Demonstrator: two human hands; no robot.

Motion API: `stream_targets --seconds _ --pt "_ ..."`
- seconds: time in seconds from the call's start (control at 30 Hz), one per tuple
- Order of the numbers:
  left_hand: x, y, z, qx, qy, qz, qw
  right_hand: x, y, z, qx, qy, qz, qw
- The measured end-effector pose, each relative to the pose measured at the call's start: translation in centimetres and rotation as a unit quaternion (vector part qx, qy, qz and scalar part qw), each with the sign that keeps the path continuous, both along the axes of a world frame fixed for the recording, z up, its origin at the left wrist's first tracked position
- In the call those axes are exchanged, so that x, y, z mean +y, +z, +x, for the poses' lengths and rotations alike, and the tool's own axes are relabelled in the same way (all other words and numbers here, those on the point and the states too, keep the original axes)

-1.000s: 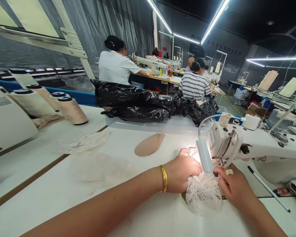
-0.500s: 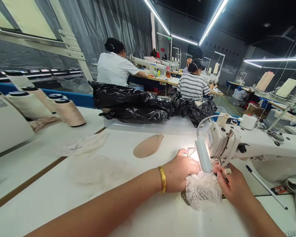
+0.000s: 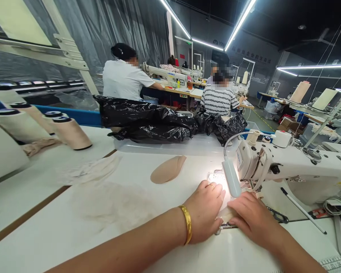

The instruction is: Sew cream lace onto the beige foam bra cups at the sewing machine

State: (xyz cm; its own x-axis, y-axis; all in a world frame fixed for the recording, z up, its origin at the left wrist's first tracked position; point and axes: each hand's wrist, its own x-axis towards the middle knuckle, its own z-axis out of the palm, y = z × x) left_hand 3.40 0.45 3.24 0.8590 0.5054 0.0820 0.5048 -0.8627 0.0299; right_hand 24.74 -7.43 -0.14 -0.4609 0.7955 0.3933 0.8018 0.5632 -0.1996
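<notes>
The white lace fabric point(image 3: 224, 204) lies under the bright lamp at the needle area of the white sewing machine point(image 3: 290, 161). My left hand point(image 3: 207, 208), with a gold bracelet point(image 3: 187, 224) at the wrist, has its fingers curled down on the left side of the fabric. On the other side, my right hand point(image 3: 252, 216) grips the fabric's edge between thumb and fingers. Both hands sit close together in front of the presser foot, which the lamp head point(image 3: 232, 179) partly hides. Most of the fabric is covered by my fingers.
A beige oval pad point(image 3: 168, 169) and pale sheer fabric point(image 3: 110, 204) lie left on the table. Thread cones point(image 3: 72, 132) stand farther left. Black plastic bags point(image 3: 147, 119) are behind. A pen point(image 3: 303, 210) rests at right. Two people sit at machines ahead.
My hands have come nearer to me and closer together. The lace that hung toward me is now mostly out of sight under my hands. My right hand has moved from beside the needle onto the fabric.
</notes>
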Motion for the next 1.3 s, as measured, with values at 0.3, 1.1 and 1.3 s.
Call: stream_targets --seconds 0.3,1.1,1.3 --pt "1.2 0.8 -1.6 0.012 -0.090 -0.139 0.986 0.2 0.7 2.6 -0.025 -0.084 -0.009 0.996" --pt "3.5 -1.5 -0.5 -0.117 -0.161 -0.036 0.979 0.6 0.3 2.4 0.080 -0.047 -0.065 0.994" --pt "4.0 -1.1 -0.2 -0.114 -0.162 -0.028 0.980 0.4 -1.2 2.6 0.024 -0.110 -0.069 0.991"
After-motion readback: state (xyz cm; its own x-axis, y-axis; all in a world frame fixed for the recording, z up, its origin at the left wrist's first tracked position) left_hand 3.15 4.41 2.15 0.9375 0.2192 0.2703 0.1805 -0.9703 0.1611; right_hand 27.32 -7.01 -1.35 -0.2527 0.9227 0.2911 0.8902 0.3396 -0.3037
